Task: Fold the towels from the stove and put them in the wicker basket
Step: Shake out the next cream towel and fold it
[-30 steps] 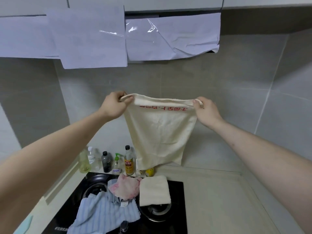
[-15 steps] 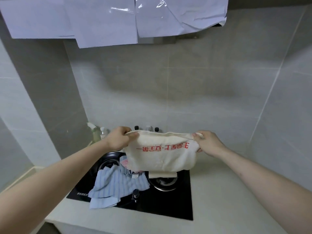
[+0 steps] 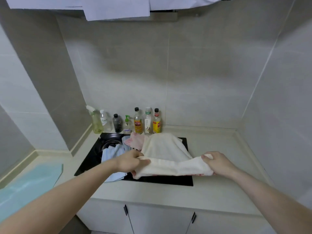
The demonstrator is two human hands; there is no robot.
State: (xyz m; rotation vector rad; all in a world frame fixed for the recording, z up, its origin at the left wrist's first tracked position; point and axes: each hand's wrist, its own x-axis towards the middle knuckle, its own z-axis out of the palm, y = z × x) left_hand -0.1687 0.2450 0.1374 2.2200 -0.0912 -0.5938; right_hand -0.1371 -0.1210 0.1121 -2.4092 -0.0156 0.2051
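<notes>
A cream towel (image 3: 166, 152) lies draped over the right side of the black stove (image 3: 92, 157), its near edge lifted. My left hand (image 3: 130, 162) pinches the near left corner, and my right hand (image 3: 217, 162) pinches the near right corner. A pink and white towel (image 3: 135, 141) lies crumpled behind my left hand. A light blue striped towel (image 3: 110, 153) lies on the left burner and reaches under my left wrist. No wicker basket is in view.
Several bottles (image 3: 138, 123) stand in a row against the back wall behind the stove. A pale blue mat (image 3: 28, 184) lies on the counter at the left. White cabinet doors (image 3: 160, 220) sit below the counter edge. Tiled walls close in the right side.
My hands have brought the cream towel down from chest height and toward me, laying it over the stove. The camera has tilted down, so the counter front and cabinets now show.
</notes>
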